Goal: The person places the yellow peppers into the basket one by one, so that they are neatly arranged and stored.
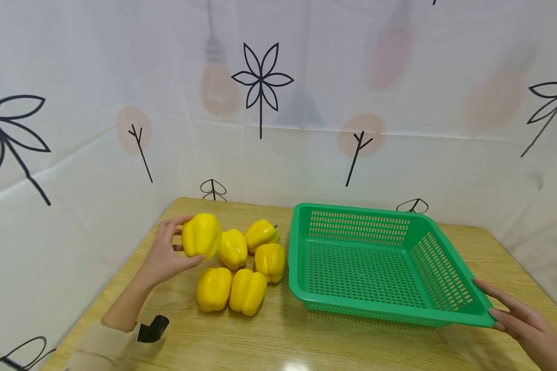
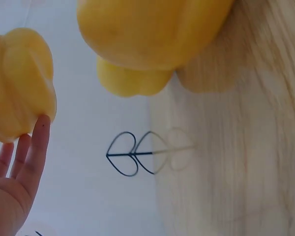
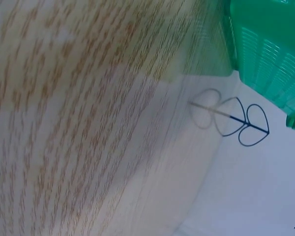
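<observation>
In the head view we see the left hand (image 1: 164, 257) at centre left of the frame, forearm running up from the lower left corner with the wrist bent back. Its grip is curled round a yellow pepper (image 1: 201, 235), thumb under the fruit and fingers over its top left side, holding it raised just above the upper left of the pile. The left wrist view shows the same held fruit at the left edge, fingertips (image 2: 39, 129) pressed against its skin. Five more peppers (image 1: 241, 260) lie clustered on the wooden bench (image 1: 278, 335), just left of the green basket (image 1: 353, 216), which sits right of centre and holds nothing we can see.

The right hand (image 1: 529, 322) comes in from the lower right corner, palm down, fingers straight and close together, tips touching the near right corner of the basket's rim. That grip is flat, not wrapped round anything. In the right wrist view only the basket corner shows at upper right over the bench grain

A white cloth (image 1: 399, 77) printed with black leaf shapes backs the scene
</observation>
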